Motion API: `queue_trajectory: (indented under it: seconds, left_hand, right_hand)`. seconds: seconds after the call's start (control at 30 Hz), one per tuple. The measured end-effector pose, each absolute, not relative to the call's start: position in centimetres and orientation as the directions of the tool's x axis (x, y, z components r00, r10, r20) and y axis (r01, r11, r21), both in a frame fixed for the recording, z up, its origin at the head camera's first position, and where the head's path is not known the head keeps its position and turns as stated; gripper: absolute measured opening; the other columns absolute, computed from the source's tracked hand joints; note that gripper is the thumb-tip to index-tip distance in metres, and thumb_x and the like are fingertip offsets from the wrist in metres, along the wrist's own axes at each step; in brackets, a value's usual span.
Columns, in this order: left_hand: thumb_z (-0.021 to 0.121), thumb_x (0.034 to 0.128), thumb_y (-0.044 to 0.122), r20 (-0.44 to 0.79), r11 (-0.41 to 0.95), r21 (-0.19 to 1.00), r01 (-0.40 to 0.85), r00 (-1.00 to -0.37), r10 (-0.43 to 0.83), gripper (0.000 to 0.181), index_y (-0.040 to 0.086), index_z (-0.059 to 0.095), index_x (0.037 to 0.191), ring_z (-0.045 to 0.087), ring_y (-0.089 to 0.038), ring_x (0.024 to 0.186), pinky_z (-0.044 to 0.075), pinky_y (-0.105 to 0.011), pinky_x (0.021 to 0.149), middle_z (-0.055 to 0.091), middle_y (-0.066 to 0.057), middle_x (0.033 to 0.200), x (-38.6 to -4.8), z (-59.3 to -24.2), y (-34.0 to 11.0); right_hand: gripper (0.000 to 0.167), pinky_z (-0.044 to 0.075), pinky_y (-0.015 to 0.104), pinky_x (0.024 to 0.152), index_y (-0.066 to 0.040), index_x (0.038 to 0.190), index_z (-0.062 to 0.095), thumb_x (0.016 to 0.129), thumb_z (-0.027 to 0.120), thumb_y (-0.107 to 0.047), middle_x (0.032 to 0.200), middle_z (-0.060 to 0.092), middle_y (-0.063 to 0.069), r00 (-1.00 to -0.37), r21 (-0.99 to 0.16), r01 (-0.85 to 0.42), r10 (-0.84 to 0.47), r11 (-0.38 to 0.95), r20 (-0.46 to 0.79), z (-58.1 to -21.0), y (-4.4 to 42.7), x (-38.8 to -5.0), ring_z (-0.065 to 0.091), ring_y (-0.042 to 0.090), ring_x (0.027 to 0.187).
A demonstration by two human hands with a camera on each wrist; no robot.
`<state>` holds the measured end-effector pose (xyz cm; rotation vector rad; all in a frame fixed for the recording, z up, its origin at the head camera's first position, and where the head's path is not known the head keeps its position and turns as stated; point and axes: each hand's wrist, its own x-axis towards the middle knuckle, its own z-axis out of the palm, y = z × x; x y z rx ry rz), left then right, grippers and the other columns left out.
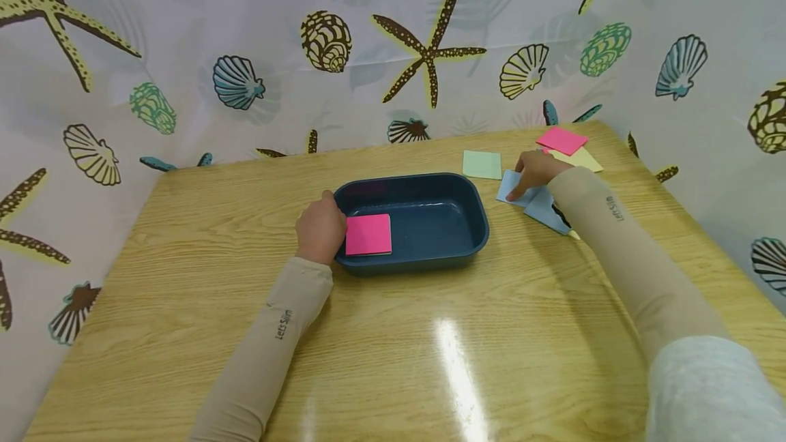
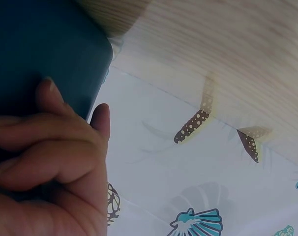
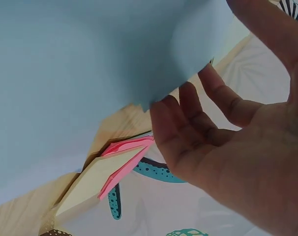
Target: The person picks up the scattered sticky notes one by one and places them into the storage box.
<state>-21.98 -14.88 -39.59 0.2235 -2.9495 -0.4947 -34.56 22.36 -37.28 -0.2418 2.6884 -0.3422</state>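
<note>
A dark blue plastic bin [image 1: 424, 264] sits mid-table, and a pink sticky-note pad [image 1: 368, 234] lies inside at its left end. My left hand [image 1: 321, 227] grips the bin's left rim; the left wrist view shows its fingers against the bin wall [image 2: 41, 44]. Off to the right of the bin, my right hand [image 1: 539, 170] pinches a light blue sticky-note pad [image 1: 508, 185]. That blue paper [image 3: 75, 98] fills much of the right wrist view, between thumb and fingers. Another blue pad [image 1: 548, 213] lies beside it, partly behind the right forearm.
A pale green pad [image 1: 482, 164] lies behind the bin's right corner. Near the table's back right corner, a pink pad [image 1: 562, 140] overlaps a pale yellow one [image 1: 583, 159]. A patterned cloth [image 1: 276, 39] with shells and starfish hangs along the wooden table's [image 1: 202, 258] back edge.
</note>
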Motion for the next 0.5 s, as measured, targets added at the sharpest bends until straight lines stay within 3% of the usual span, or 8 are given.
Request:
queue_trajectory:
  seconds: [0.5]
  left_hand:
    - [0.055, 0.0929, 0.013, 0.122, 0.935, 0.335, -0.118, -0.978, -0.167, 0.029, -0.006, 0.055, 0.116, 0.067, -0.038, 0.08, 0.054, -0.052, 0.069, 0.067, -0.024, 0.092, -22.0, -39.6, -14.9]
  right_hand:
    - [0.042, 0.045, 0.045, 0.081, 0.012, 0.106, 0.056, 0.085, 0.073, -0.02, 0.105, 0.058, 0.026, -0.956, -0.41, -0.143, -0.233, 0.901, -0.177, -36.3, 22.9, -34.6, 0.052, 0.035, 0.091]
